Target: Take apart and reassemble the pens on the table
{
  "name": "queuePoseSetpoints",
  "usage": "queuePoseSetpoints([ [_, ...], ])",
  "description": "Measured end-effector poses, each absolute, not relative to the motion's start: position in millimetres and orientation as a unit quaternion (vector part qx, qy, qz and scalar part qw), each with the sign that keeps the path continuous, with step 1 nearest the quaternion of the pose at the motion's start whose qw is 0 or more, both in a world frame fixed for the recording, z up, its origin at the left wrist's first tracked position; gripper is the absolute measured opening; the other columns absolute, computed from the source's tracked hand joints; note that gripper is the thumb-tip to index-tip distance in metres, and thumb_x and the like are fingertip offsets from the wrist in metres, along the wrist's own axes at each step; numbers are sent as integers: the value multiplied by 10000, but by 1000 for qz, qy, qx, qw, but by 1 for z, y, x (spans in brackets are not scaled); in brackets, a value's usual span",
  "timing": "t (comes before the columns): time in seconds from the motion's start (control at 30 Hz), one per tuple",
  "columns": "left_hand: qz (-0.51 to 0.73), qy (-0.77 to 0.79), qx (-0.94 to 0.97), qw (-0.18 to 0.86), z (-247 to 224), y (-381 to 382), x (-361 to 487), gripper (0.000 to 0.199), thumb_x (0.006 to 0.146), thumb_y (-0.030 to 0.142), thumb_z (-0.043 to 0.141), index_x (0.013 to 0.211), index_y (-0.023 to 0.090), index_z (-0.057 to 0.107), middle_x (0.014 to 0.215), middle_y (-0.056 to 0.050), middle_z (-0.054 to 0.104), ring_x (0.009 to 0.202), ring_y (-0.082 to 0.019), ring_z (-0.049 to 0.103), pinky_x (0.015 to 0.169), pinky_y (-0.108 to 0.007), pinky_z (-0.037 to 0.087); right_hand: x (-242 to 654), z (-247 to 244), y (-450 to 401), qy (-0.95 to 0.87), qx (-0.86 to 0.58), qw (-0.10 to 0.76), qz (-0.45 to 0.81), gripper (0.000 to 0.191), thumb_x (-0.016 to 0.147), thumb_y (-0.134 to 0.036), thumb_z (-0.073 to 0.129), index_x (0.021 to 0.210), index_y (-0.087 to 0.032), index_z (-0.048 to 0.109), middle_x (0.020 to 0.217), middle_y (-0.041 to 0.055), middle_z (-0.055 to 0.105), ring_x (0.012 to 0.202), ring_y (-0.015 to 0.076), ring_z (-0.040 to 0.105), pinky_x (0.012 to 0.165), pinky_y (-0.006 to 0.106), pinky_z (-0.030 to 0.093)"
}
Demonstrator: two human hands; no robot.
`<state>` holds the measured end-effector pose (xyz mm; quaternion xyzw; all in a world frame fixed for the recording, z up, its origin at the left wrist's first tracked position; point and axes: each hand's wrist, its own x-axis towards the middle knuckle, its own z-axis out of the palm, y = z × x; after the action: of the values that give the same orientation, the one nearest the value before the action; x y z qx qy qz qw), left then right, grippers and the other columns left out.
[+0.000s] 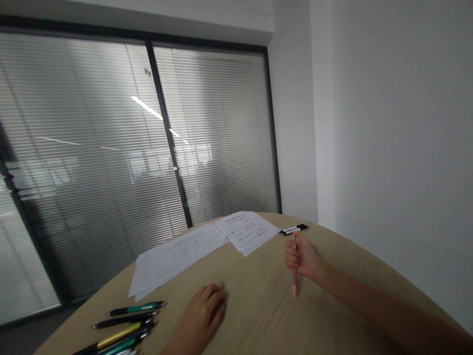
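My right hand (303, 256) is closed around a pink pen (294, 282), which stands nearly upright in the fist above the wooden table. Its lower end points down toward the tabletop. Lower and to the left, my left hand (203, 310) rests on the table with its fingers loosely bent and the thumb a little apart; nothing shows in it. To the left of that hand lie several pens, among them a green and black pen (136, 308), a black pen (123, 319) and a yellow and black pen (118, 336). Two black and white markers (294, 230) lie just beyond my right hand.
The round wooden table (254, 296) has a curved far edge. Near that edge lie a printed sheet (249, 231) and a stack of papers (177, 259). Behind stand a glass partition with blinds (221, 133) and, at the right, a white wall (391, 123).
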<state>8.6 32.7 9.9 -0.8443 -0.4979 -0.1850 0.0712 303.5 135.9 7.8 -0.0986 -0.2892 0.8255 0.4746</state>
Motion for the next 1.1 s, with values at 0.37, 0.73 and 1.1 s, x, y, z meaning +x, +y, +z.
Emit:
queuePoseSetpoints([
  [0.37,-179,-500,-844,72,10,33,9,202,779,157,468,897,188,629,929,-85,637,868,-225,589,774,-374,499,306,6,139,-309,-112,484,811,596,865,-544,153,425,-190,342,337,-96,183,307,58,85,308,178,143],
  [0.73,-209,-491,-842,82,8,33,9,190,761,165,486,868,206,637,899,-71,648,836,-217,600,748,-352,507,315,23,142,-454,-230,464,725,433,803,-557,334,581,-201,439,369,-115,234,303,53,119,313,177,142],
  [1.1,-198,-493,-843,88,4,31,7,195,764,160,496,895,229,623,934,-57,640,862,-205,587,769,-328,502,367,7,203,-654,-473,422,413,165,654,-282,573,786,-191,613,549,-33,568,470,108,461,447,212,331],
])
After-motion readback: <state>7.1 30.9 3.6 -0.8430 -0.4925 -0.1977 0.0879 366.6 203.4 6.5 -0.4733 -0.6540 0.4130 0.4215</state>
